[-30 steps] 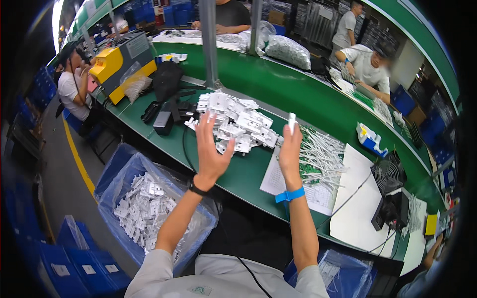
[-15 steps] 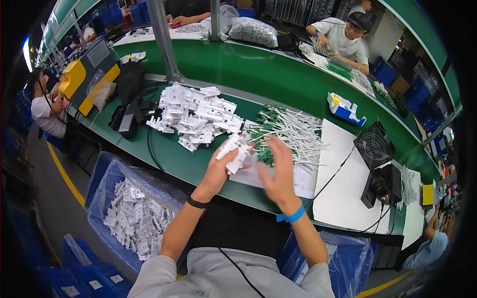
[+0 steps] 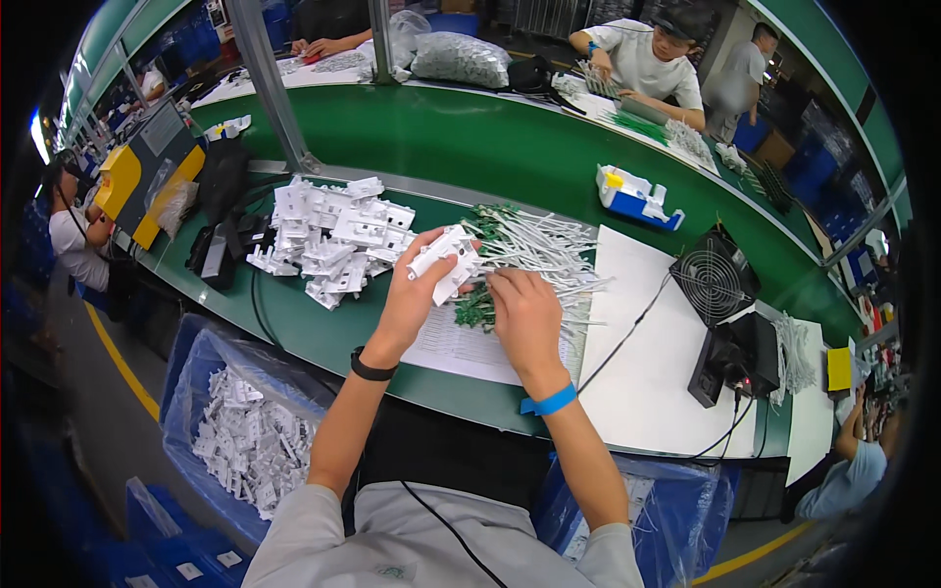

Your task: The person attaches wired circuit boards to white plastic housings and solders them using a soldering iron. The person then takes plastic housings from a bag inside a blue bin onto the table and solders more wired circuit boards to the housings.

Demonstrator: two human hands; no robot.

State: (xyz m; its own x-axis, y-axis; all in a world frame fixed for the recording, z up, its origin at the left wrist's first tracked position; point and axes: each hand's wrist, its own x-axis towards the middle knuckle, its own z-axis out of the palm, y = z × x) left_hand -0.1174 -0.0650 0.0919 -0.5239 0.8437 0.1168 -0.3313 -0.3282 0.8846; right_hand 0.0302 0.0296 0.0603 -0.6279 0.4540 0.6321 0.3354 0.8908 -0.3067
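My left hand [image 3: 404, 306] is closed around white plastic housings [image 3: 446, 263], held just above the bench; one or more pieces may be in the grip. Close to its right side is my right hand [image 3: 529, 323], wearing a blue wristband, with fingers bent together in a pinch. Whatever those fingertips hold is hidden. Behind and under the right hand lies a heap of white cables with green ends [image 3: 539, 240]. A big pile of similar white housings [image 3: 338, 230] sits to the left of my left hand. Beneath my hands is a printed sheet [image 3: 446, 343].
A blue plastic-lined bin of white parts [image 3: 255, 446] stands at lower left, another lined bin [image 3: 676, 514] at lower right. White board [image 3: 637, 363], a fan [image 3: 716, 279] and a blue-white tray [image 3: 639, 199] lie rightward. Co-workers sit across the bench.
My right hand has gone from spread fingers to a pinch near the housings and cable ends. The left hand keeps its housings. The whole view has shifted slightly.
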